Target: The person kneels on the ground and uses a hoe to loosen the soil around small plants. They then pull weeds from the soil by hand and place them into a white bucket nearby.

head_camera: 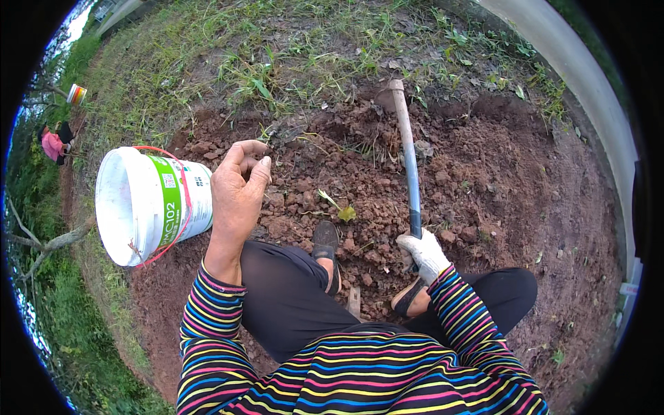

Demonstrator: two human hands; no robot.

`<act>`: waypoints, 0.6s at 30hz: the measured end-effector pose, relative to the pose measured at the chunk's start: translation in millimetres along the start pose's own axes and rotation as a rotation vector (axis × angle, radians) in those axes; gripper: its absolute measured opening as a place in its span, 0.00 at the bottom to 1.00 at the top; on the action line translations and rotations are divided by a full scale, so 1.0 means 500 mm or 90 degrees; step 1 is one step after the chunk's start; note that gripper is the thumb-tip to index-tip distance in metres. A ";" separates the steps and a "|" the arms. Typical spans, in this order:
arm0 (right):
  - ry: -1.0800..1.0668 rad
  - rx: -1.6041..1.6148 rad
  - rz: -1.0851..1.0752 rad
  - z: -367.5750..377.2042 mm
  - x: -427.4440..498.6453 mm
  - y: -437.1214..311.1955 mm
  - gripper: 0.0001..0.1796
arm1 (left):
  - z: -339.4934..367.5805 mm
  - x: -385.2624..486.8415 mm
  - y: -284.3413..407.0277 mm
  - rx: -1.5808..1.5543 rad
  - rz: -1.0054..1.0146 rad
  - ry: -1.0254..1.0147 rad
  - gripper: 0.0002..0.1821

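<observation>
My bare left hand (241,189) is raised beside a white plastic bucket (194,192), its fingers curled; something thin may be between thumb and fingertips, too small to tell. The bucket lies tilted with its mouth to the left and a red handle (188,207) across its side. My right hand (425,254), in a white knit glove, is closed around the dark lower end of a long tool handle (409,161). The handle's far end, with a collar, rests by the dug soil; no blade is plain to see. A yellowish leaf on a pale stem (345,211) lies on the clods.
Broken reddish soil (373,192) spreads around my shoes (326,241). Grass and weeds (311,67) border it ahead, and a pale concrete edge (586,67) curves along the right. At far left are a person in pink (52,144), another bucket (77,95) and bare branches (62,237).
</observation>
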State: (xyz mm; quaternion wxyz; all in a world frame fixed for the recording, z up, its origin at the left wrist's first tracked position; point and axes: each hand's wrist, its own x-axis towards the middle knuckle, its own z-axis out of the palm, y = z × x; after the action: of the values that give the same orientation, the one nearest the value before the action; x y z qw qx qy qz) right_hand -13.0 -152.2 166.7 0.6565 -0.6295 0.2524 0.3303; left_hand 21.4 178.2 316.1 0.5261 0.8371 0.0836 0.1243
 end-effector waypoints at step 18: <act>0.400 -0.477 -0.553 -0.012 0.004 -0.279 0.11 | 0.031 0.006 0.030 -0.006 0.063 -0.081 0.11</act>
State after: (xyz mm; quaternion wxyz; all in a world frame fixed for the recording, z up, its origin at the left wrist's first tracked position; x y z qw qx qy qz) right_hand 93.5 -156.3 256.6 0.3615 -0.9268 0.0229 -0.0994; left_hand 28.7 159.2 323.5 0.5276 0.8439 0.0077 0.0972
